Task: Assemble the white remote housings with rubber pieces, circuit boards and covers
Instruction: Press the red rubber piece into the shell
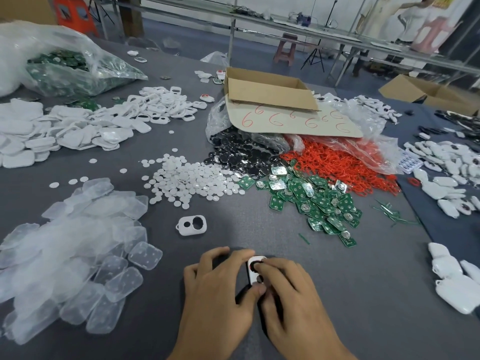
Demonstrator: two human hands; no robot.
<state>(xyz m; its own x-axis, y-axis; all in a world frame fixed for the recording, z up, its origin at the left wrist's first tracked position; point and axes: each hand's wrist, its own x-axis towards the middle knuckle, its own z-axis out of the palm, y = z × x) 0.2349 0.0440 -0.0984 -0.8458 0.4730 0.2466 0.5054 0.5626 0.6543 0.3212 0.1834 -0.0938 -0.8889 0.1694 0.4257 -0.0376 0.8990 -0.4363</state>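
- Covers (78, 255) of clear plastic lie heaped at the left of the grey table (259, 229), with white shells (65, 131) piled beyond them.
- White discs (189, 180) spread across the middle; a loose two-hole shell (191, 226) lies alone just nearer.
- Left hand (220, 289) curls round the white remote housing (251, 275) near the front edge, thumb against its lower end.
- Right hand (288, 294) grips the same housing from the other side, one fingertip pressing the dark round piece in its upper hole.
- Green circuit boards (319, 203) and red rubber pieces (337, 162) lie heaped beyond, to the right.
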